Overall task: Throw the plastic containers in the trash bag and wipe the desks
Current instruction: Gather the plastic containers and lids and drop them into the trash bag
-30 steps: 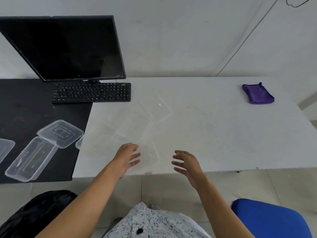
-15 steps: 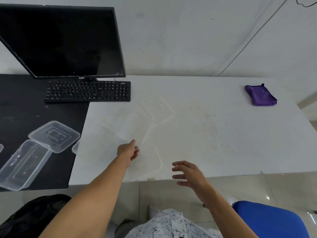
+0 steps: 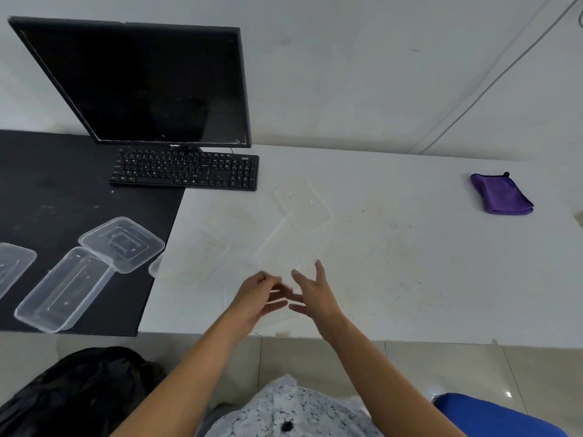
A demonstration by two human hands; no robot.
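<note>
Several clear plastic containers lie on the white desk (image 3: pixel 410 263): one far (image 3: pixel 303 205), one in the middle (image 3: pixel 291 244), one to the left (image 3: pixel 202 257). A near clear container (image 3: pixel 233 298) sits at the desk's front under my hands. My left hand (image 3: pixel 257 294) curls its fingers on this near container's edge. My right hand (image 3: pixel 312 294) is beside it with fingers spread, its tips at the middle container's near end. More containers (image 3: pixel 121 244) (image 3: pixel 61 290) rest on the black desk (image 3: pixel 63 184). A black trash bag (image 3: pixel 79 389) is on the floor at lower left.
A purple cloth (image 3: pixel 500 193) lies at the white desk's far right. A black monitor (image 3: pixel 148 83) and keyboard (image 3: pixel 186 170) stand at the back across the two desks. A blue chair seat (image 3: pixel 498 414) is at lower right. The white desk looks stained.
Both hands have moved forward and together over the near container. The right hand came up from below the desk edge onto the desk. The view has shifted slightly.
</note>
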